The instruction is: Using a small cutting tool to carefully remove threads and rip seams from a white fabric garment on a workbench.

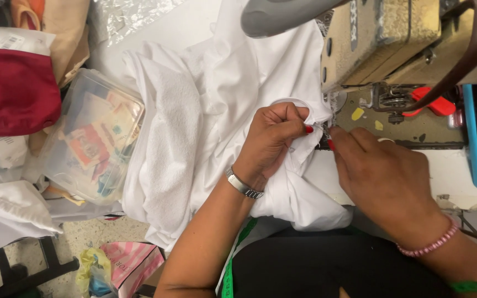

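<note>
Your left hand (274,138) is clenched on a fold of the white cloth (216,110), which lies bunched across the table and runs up to the foot of the sewing machine (382,38). Your right hand (385,176) pinches the same cloth edge just beside the left fingertips, close to the needle. A clear plastic box (92,138) of papers sits left of the cloth.
</note>
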